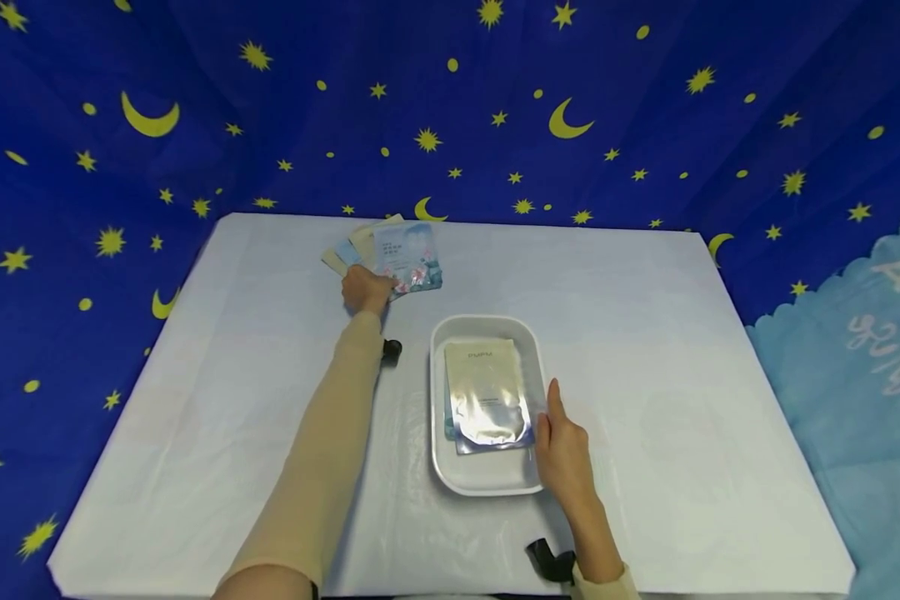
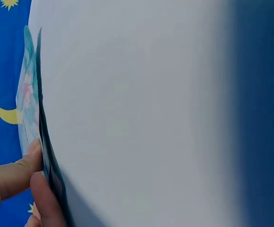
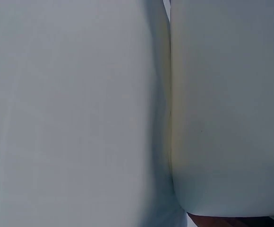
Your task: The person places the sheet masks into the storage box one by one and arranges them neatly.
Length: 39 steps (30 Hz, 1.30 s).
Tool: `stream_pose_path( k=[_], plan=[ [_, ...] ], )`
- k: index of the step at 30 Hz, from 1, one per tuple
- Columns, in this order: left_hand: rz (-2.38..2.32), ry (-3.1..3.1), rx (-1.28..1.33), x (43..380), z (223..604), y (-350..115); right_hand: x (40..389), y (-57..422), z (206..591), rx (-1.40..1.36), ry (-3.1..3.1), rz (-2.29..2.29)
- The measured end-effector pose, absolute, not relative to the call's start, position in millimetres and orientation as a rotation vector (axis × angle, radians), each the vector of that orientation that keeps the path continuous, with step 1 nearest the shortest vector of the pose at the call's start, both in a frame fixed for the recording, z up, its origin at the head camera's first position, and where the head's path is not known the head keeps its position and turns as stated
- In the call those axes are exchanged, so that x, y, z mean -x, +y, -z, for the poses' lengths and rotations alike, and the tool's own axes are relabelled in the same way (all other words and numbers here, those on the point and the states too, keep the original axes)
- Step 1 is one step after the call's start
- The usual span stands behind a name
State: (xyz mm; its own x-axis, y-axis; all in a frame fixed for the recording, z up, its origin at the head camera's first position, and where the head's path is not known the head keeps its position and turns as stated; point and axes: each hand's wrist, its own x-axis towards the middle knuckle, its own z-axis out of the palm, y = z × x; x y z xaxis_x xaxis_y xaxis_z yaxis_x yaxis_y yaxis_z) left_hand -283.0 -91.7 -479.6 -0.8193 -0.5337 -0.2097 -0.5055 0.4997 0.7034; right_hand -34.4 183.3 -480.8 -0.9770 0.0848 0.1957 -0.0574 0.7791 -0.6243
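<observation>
My left hand [image 1: 366,290] reaches to the far left-centre of the table and pinches the lower corner of a pale blue floral face mask packet [image 1: 407,254]. In the left wrist view its thumb [image 2: 21,170] lies against the packet [image 2: 28,99], which stands edge-on to the camera. Several cream and blue packets [image 1: 362,239] fan out behind and beside it. Against the right wall of a white tray [image 1: 487,483], my right hand [image 1: 568,454] rests with its index finger straight and thumb at the rim. A shiny cream packet marked PMPM [image 1: 483,375] lies in the tray, partly covering a bluish one.
The white-covered table [image 1: 682,375] extends around the tray. A dark blue star-and-moon curtain [image 1: 450,108] hangs behind the far edge, with a light blue cloth [image 1: 862,350] at the right. Black camera mounts [image 1: 551,562] sit at both wrists.
</observation>
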Motion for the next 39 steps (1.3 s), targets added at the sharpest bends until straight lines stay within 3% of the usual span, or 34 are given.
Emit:
stream_pose_path(
  k=[14, 23, 32, 39],
  plan=[
    [1.35, -2.652, -0.863, 273.4, 478.6, -98.4, 33.4, 183.2, 482.2, 0.006, -2.746, -0.956],
    [1.978, -2.111, -0.607, 259.3, 461.2, -98.3, 33.7, 183.3, 481.3, 0.018, -2.782, -0.977],
    [2.16, -1.943, -0.292, 181.2, 398.1, -74.9, 34.5, 183.8, 480.9, -0.003, -2.763, -0.976],
    [2.21, -2.026, -0.1, 110.3, 396.7, -49.5, 35.3, 182.0, 480.5, 0.01, -2.757, -0.981]
  ],
)
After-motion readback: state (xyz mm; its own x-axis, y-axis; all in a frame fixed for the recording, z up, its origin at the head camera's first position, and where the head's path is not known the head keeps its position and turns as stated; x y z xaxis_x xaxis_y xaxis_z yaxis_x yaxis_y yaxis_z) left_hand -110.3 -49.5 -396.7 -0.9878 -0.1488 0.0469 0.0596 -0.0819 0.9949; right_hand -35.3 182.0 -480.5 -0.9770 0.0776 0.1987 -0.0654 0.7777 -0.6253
